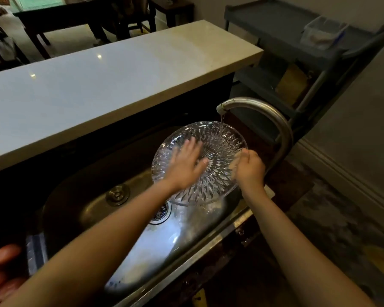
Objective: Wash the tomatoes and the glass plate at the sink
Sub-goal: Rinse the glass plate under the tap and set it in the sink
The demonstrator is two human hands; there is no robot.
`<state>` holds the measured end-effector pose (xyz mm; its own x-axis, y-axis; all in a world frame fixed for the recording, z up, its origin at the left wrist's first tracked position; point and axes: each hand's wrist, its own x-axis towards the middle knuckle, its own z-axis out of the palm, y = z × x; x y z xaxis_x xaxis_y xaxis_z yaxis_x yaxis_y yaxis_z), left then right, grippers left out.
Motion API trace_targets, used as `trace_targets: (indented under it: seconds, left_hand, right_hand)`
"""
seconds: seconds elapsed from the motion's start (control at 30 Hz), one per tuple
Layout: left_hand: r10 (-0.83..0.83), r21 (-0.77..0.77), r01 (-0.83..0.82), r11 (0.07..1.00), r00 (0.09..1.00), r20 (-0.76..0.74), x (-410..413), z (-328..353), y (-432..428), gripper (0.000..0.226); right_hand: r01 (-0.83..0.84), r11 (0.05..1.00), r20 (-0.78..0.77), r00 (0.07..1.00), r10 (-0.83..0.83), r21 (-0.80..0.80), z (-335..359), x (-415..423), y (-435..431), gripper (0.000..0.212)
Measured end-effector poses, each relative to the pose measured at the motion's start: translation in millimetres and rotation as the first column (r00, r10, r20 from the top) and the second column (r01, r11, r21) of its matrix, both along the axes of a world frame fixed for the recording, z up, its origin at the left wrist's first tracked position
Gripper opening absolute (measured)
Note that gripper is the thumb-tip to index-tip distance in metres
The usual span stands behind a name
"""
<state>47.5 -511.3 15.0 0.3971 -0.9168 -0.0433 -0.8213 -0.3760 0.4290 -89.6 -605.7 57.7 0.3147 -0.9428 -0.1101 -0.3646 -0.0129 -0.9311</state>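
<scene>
A cut-glass plate (217, 138) is held tilted over the steel sink (93, 207), under a thin stream of water from the curved faucet (273, 116). My right hand (249, 167) grips the plate's right rim. My left hand (186, 162) lies flat on the plate's inner face, fingers spread and blurred. Several red tomatoes (6, 253) sit at the lower left edge of the view, left of the sink.
A long pale counter (111, 80) runs behind the sink. The drain (162, 212) and a round plug (117, 194) sit in the basin. A grey utility cart (297, 41) with a clear tub (321, 33) stands at the back right.
</scene>
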Motion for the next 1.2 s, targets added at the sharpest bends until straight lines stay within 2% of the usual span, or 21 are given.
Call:
trace_targets:
  seconds: [0.07,0.13,0.33,0.5,0.57,0.67,0.73,0.83,1.0,1.1,1.2]
  left_hand:
    - [-0.124,-0.060,0.124,0.990,0.992,0.006,-30.8,-1.6,0.6,0.061]
    - [-0.161,-0.078,0.161,0.984,0.987,0.003,-42.4,-0.7,-10.5,0.060]
    - [0.053,-0.037,-0.052,0.998,0.998,0.019,11.5,10.8,-46.4,0.054]
    - [0.130,0.053,-0.130,0.990,0.991,0.015,17.1,-4.4,-4.4,0.059]
    - [0.171,0.087,-0.167,0.982,0.984,-0.047,-10.6,-12.3,15.2,0.062]
    - [0.101,0.042,-0.094,0.995,0.977,-0.188,-46.7,-6.1,7.7,0.062]
    - [0.038,-0.012,-0.040,0.999,0.989,-0.143,-54.5,6.4,-15.2,0.059]
    - [0.063,-0.017,-0.064,0.998,0.997,-0.038,-35.3,22.3,-45.1,0.056]
    - [0.056,-0.086,-0.058,0.995,0.998,-0.031,5.9,24.5,-46.7,0.057]
    - [0.175,-0.101,-0.175,0.979,0.985,-0.006,4.0,13.3,-30.6,0.059]
    - [0.253,-0.031,-0.253,0.967,0.967,-0.018,-16.7,1.1,-12.4,0.063]
  right_hand:
    - [0.013,1.000,-0.017,1.000,-0.013,-0.015,-0.8,2.1,1.3,0.031]
    - [0.009,0.999,-0.044,0.999,-0.011,-0.048,0.3,3.0,2.4,0.033]
    - [0.024,0.994,-0.020,0.999,-0.027,-0.104,1.9,0.6,2.9,0.031]
    - [0.102,0.992,0.023,0.995,-0.101,-0.078,3.5,2.0,-7.6,0.028]
    - [0.103,0.988,0.007,0.995,-0.102,-0.115,4.3,3.5,-10.9,0.027]
    - [0.063,0.991,-0.022,0.998,-0.066,-0.117,3.7,8.2,-8.6,0.025]
    - [0.044,0.996,-0.032,0.998,-0.047,-0.079,2.4,10.5,-4.5,0.025]
    - [0.051,0.997,-0.009,0.999,-0.052,-0.051,1.9,8.5,1.4,0.025]
    - [0.041,0.995,0.031,0.999,-0.039,-0.086,5.7,6.6,3.1,0.030]
    - [-0.014,0.991,0.001,1.000,0.014,-0.132,2.7,11.0,7.3,0.031]
    - [-0.005,0.994,0.009,1.000,0.006,-0.113,-0.9,12.4,10.2,0.030]
